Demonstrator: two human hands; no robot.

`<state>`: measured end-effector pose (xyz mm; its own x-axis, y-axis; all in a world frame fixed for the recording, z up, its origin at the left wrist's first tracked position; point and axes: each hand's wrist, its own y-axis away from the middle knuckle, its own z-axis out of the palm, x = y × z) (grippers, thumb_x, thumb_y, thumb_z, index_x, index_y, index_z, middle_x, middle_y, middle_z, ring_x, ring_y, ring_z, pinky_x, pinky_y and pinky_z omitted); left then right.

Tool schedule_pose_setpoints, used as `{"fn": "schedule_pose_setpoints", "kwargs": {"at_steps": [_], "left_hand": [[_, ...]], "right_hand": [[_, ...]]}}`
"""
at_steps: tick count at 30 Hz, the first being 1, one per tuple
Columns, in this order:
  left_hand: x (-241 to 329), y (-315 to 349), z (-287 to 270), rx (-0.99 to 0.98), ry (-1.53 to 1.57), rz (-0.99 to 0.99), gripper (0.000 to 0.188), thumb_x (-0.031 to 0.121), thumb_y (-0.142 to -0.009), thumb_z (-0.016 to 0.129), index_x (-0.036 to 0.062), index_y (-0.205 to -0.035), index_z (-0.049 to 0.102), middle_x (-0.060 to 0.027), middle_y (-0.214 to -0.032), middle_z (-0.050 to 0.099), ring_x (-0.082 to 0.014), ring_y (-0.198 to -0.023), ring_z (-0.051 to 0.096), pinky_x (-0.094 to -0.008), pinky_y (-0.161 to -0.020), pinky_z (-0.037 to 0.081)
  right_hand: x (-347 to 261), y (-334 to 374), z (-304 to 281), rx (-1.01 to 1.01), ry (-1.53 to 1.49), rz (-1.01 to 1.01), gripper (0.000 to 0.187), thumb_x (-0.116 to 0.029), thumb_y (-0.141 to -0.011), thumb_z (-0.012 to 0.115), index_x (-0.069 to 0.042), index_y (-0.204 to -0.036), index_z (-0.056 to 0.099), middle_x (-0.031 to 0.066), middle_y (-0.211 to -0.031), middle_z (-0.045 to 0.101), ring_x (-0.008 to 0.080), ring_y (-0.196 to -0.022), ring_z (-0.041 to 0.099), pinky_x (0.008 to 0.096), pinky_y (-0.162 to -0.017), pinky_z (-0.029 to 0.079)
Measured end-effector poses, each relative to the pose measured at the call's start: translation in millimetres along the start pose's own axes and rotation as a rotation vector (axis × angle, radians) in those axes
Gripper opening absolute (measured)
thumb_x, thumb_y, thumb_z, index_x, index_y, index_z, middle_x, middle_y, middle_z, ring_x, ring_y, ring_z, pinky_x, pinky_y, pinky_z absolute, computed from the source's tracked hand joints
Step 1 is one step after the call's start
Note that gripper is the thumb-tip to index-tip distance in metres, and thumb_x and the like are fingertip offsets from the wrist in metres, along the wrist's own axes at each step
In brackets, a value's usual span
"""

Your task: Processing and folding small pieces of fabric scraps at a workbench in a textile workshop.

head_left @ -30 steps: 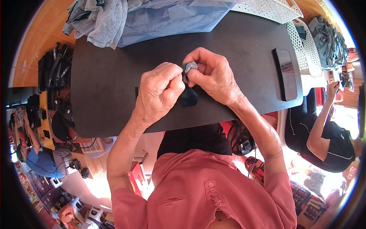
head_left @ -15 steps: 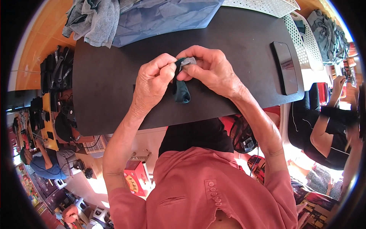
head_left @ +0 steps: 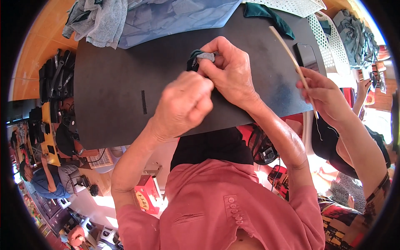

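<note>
A small dark green velvety piece of fabric (head_left: 193, 62) with a grey side (head_left: 206, 56) is bunched up over the black table. My right hand (head_left: 233, 71) pinches it between thumb and fingers. Just below, my left hand (head_left: 183, 104) is closed in a slightly blurred fist, its knuckles close to my right thumb. What its fingers hold, if anything, is hidden. The strip that hung down from the fabric does not show below my hands.
Another person's hand (head_left: 321, 89) reaches in at right with a thin wooden stick (head_left: 287, 50). Another green fabric piece (head_left: 271, 18) lies at the far edge, near white perforated baskets (head_left: 329, 46) and a phone (head_left: 306, 56). A blue bin (head_left: 175, 23) and grey cloth (head_left: 100, 25) stand far left.
My left hand has pulled down and toward me; the fabric in my right hand has moved up slightly. Another person's hand with a stick and a second green piece have appeared at right.
</note>
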<state>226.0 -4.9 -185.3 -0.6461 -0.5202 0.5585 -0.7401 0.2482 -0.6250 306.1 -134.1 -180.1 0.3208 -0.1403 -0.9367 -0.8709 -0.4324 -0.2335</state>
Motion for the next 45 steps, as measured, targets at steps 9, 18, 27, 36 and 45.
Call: {"fn": "schedule_pose_setpoints", "kwargs": {"at_steps": [9,18,27,36,45], "left_hand": [[-14,-7,-30,0.022,0.126,-0.543,0.019,0.011,-0.086,0.061,-0.0029,-0.097,0.055,-0.0114,-0.071,0.054,-0.019,-0.063,0.053,-0.0316,-0.062,0.044],[0,-11,-26,-0.036,-0.137,-0.555,0.015,0.009,-0.088,0.051,-0.003,-0.08,0.047,-0.0177,-0.067,0.057,-0.033,-0.063,0.057,-0.0423,-0.059,0.043],[0,-11,-24,-0.096,-0.202,-0.347,0.013,0.002,-0.079,0.054,-0.0012,-0.071,0.044,-0.018,-0.066,0.05,-0.0344,-0.066,0.051,-0.0432,-0.059,0.041],[-6,-5,-13,-0.083,0.127,-0.342,0.009,0.0,-0.079,0.049,-0.0027,-0.073,0.043,-0.0126,-0.063,0.041,-0.0265,-0.059,0.043,-0.0363,-0.055,0.038],[-4,-6,-17,-0.09,0.255,-0.407,0.01,0.0,-0.081,0.049,-0.0029,-0.075,0.042,-0.0094,-0.062,0.043,-0.018,-0.054,0.04,-0.0314,-0.052,0.039]], "right_hand": [[1,0,-5,-0.198,-0.331,0.169,0.012,-0.003,-0.085,0.059,0.005,-0.093,0.057,0.004,-0.08,0.061,0.0089,-0.071,0.063,0.0227,-0.062,0.052],[8,-1,-1,-0.183,-0.285,0.084,0.015,-0.002,-0.082,0.061,0.003,-0.095,0.056,0.0023,-0.081,0.06,0.0063,-0.072,0.059,0.0207,-0.065,0.049],[9,3,5,-0.019,-0.207,0.134,0.012,-0.002,-0.076,0.064,0.001,-0.084,0.056,0.0016,-0.063,0.056,0.0048,-0.054,0.05,0.0232,-0.051,0.043],[-1,10,-1,-0.071,0.117,-0.007,0.012,0.003,-0.084,0.055,0.0,-0.096,0.056,-0.0028,-0.074,0.057,0.0019,-0.062,0.052,0.0182,-0.058,0.046],[0,4,-12,-0.202,-0.256,0.127,0.016,0.001,-0.078,0.059,0.001,-0.093,0.057,0.0016,-0.07,0.059,0.0064,-0.061,0.057,0.0222,-0.056,0.047]]}}
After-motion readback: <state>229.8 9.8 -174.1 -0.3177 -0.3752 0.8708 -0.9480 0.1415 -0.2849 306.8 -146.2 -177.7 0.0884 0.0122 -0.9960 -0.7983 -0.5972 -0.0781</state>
